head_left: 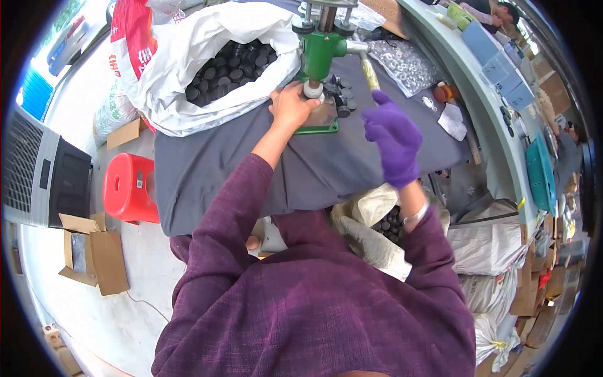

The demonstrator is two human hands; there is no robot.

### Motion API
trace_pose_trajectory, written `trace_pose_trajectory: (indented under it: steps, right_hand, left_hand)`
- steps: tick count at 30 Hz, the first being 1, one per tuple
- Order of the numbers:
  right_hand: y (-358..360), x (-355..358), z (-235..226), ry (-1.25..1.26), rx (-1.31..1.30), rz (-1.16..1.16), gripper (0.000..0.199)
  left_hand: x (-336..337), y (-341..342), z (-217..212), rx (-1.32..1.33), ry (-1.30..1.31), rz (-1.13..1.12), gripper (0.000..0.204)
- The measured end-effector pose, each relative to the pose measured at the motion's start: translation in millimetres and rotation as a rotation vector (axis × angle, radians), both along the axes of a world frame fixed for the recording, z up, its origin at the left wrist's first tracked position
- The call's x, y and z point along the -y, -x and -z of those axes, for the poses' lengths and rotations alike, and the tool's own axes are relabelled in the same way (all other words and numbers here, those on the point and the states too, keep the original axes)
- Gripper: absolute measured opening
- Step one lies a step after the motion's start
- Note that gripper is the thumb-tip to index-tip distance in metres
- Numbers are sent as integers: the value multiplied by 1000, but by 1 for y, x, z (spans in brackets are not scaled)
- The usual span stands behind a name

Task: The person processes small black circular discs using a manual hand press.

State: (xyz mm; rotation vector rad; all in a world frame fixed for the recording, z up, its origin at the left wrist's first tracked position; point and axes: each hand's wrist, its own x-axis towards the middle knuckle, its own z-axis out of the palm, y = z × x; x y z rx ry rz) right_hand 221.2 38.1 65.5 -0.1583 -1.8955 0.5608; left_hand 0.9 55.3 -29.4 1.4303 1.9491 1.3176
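Observation:
A green hand press (319,55) stands on the grey-clothed table. My bare left hand (291,107) is at its base, with thumb and fingers closed around a small white round part (313,90) under the ram. What lies beneath those fingertips is hidden. My right hand (396,135), in a purple knitted glove, is curled at the lower end of the press lever (369,72); the glove is slightly blurred. Several black round caps (342,94) lie loose just right of the ram. Left of the press, a white sack (160,94) holds many more black caps.
A clear bag of small shiny parts (405,66) lies at the table's right. By my right forearm, an open sack (370,242) holds dark pieces. A red stool (129,187) and a cardboard box (103,261) stand on the left floor. Another person (493,16) is at the far right.

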Motion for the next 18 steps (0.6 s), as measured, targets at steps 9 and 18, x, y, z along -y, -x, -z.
trace_pose_trajectory:
  steps: [9, 18]
  right_hand:
    - [0, 15, -26, 446, 60, -32, 13]
    - [31, -32, -141, 520, 19, -157, 33]
  left_hand:
    - [29, 22, -11, 150, -170, -86, 37]
    - [35, 146, -8, -563, -119, -447, 20]
